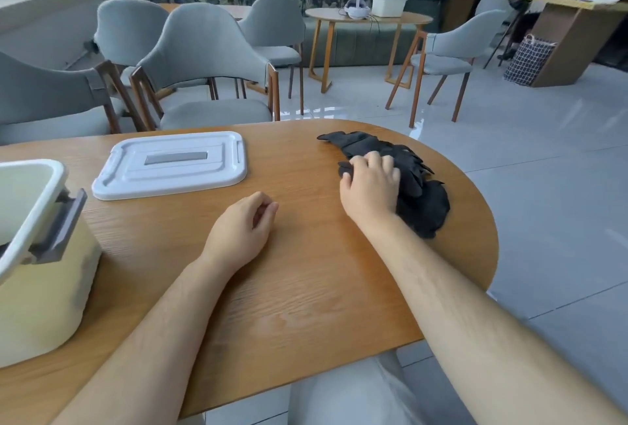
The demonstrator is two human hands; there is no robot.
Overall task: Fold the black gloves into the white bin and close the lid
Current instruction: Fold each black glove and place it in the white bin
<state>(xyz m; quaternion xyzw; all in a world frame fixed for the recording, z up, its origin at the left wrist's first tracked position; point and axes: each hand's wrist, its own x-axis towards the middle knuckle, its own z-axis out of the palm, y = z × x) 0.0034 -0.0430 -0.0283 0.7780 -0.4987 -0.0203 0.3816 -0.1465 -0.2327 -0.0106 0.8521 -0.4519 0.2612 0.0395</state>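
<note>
The black gloves (423, 208) lie in a loose heap on the right part of the worktop (306, 288), near its rounded right edge, with some glove fingers pointing far and left from the pile. The right hand (370, 186) sits on the left side of the heap. Its fingers are curled down into the black material and its thumb is at the heap's left edge, so it grips the gloves. Its bare forearm runs back to the near right corner of the view.

The left hand (243, 227) rests on the bare wood near the middle of the worktop, well apart from the gloves. Its fingers are loosely curled with the thumb against the forefinger, and it holds nothing.

The white bin (40, 288) stands at the near left edge of the worktop, open at the top, with a grey handle (64, 224) on the side facing the hands. What it holds cannot be seen. Its lid (170, 166) lies flat on the worktop just beyond the bin, on the far left side, with a grey strip at its middle.

Grey padded chairs (204, 61) stand along the far side of the worktop. Farther off on the grey floor (543, 186), another wooden table (367, 18) carries a second white container (389, 4) and a white headset (356, 10). A checked bag (528, 59) stands by a counter at the far right.
</note>
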